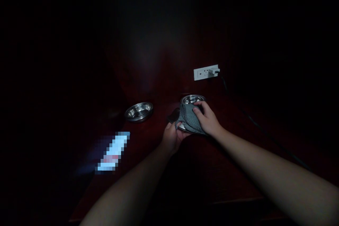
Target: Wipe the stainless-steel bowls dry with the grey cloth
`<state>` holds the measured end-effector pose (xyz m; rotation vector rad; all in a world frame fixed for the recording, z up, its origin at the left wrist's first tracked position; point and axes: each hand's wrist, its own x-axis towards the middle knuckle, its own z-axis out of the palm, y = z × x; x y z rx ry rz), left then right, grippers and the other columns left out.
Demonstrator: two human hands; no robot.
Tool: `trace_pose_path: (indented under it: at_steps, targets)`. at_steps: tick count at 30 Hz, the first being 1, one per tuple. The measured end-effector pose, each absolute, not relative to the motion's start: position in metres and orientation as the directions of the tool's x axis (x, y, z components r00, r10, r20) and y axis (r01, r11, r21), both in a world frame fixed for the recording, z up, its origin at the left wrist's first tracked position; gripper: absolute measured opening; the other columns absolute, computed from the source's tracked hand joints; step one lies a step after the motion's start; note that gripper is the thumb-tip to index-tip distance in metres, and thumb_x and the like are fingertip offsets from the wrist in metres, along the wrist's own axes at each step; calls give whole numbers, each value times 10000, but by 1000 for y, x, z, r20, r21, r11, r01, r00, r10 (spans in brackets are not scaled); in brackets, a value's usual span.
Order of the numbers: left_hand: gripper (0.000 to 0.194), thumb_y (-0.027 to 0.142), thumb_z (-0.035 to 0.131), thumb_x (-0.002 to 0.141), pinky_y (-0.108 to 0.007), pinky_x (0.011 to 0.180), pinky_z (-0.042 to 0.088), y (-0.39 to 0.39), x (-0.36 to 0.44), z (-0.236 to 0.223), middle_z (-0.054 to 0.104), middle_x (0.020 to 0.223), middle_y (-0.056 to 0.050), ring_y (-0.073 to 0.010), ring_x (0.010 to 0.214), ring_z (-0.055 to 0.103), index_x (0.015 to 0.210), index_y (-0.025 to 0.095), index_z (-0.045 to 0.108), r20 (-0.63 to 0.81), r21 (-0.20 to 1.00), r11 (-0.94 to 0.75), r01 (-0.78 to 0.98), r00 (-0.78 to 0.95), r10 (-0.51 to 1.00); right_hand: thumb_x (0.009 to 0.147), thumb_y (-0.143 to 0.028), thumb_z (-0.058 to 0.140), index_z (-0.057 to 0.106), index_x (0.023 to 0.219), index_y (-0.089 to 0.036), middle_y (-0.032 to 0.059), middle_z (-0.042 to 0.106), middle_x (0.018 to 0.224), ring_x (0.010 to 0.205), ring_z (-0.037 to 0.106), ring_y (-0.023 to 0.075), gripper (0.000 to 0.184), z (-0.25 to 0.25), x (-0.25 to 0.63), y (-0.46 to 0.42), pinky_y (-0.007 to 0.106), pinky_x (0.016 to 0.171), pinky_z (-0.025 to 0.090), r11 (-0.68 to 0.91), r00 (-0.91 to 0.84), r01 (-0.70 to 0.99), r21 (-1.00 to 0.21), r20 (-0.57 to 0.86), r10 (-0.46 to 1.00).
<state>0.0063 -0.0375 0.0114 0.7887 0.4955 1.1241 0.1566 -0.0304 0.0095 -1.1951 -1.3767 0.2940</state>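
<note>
My left hand (172, 138) is closed on the near left rim of a shiny metal plate (174, 116), with its fingers partly underneath. Much of the plate is hidden by a grey-green woven cloth (191, 116) draped over it. My right hand (208, 118) grips the cloth from the right, thumb and fingers pressed against it on the plate. Just behind the cloth stands a round stainless steel dish (192, 99), its near side covered from view. Farther left, a small stack of similar steel dishes (139, 112) rests on the dark red table (159, 120).
A white wall socket (206, 72) with a plugged-in adapter sits at the back. Its dark cable (254, 122) runs down along the right side. A bright, pixelated screen-like patch (113, 152) lies at the left edge. The surroundings are very dark.
</note>
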Motion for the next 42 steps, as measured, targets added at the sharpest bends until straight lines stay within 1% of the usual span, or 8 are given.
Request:
trace_pose_path:
  at_steps: [4, 10, 14, 18, 22, 27, 33, 42]
  targets:
    - [340, 307, 468, 858, -497, 875, 481, -37, 6, 14, 643, 1100, -160, -276, 1018, 612, 1134, 130, 560, -29, 738, 332, -588, 464, 885, 832, -369, 486, 537, 968, -222, 57, 583, 982, 938, 545, 218, 207, 13, 158, -32, 369, 851, 409, 520, 172, 528, -672, 684, 709]
    - [593, 609, 367, 833, -493, 904, 469, -41, 3, 16, 560, 1260, -147, -307, 1141, 537, 1182, 171, 561, -10, 696, 412, -588, 565, 825, 841, -351, 482, 550, 940, -216, 57, 583, 954, 926, 550, 213, 180, 14, 156, -33, 361, 847, 414, 543, 151, 562, -624, 722, 675]
    - [439, 353, 601, 790, -480, 934, 453, -47, 3, 13, 584, 1235, -107, -273, 1119, 555, 1200, 210, 538, 58, 751, 321, -577, 542, 838, 843, -348, 482, 552, 935, -218, 59, 587, 962, 934, 552, 214, 174, 13, 154, -34, 368, 856, 419, 539, 142, 565, -625, 717, 683]
    - [536, 169, 662, 713, -485, 909, 464, -50, 5, 12, 632, 1149, -92, -261, 1049, 594, 1223, 222, 507, 64, 779, 230, -583, 439, 896, 850, -346, 477, 561, 968, -218, 71, 592, 996, 966, 557, 218, 192, 11, 154, -34, 388, 877, 431, 555, 106, 578, -598, 729, 676]
    - [537, 148, 676, 681, -462, 890, 477, -49, 6, 14, 652, 1102, -97, -264, 1036, 600, 1194, 197, 525, 65, 768, 183, -613, 360, 931, 837, -344, 502, 575, 1069, -226, 98, 554, 1207, 1167, 480, 256, 270, 15, 158, -38, 461, 998, 360, 597, -25, 662, -453, 783, 621]
    - [433, 205, 692, 701, -452, 898, 472, -46, 6, 16, 650, 1095, -125, -269, 1020, 610, 1113, 144, 575, 108, 759, 143, -635, 339, 934, 762, -391, 607, 478, 1278, -234, 88, 452, 1381, 1328, 324, 294, 555, 23, 161, -46, 521, 1085, 247, 657, -217, 701, -277, 795, 567]
    - [381, 279, 671, 746, -445, 907, 467, -47, 6, 16, 643, 1101, -130, -265, 1031, 604, 1091, 145, 580, 125, 774, 159, -613, 394, 910, 780, -378, 591, 316, 1409, -226, 102, 414, 1412, 1303, 379, 269, 704, 18, 157, -46, 476, 1063, 333, 720, -288, 604, -341, 749, 597]
    - [473, 149, 761, 616, -434, 974, 413, -46, 4, 10, 630, 1136, -124, -271, 1093, 572, 1061, 137, 602, 205, 862, 126, -490, 566, 798, 791, -364, 573, 389, 1355, -185, 123, 491, 1330, 1233, 444, 274, 619, 14, 157, -41, 471, 1033, 357, 663, -160, 639, -390, 776, 610]
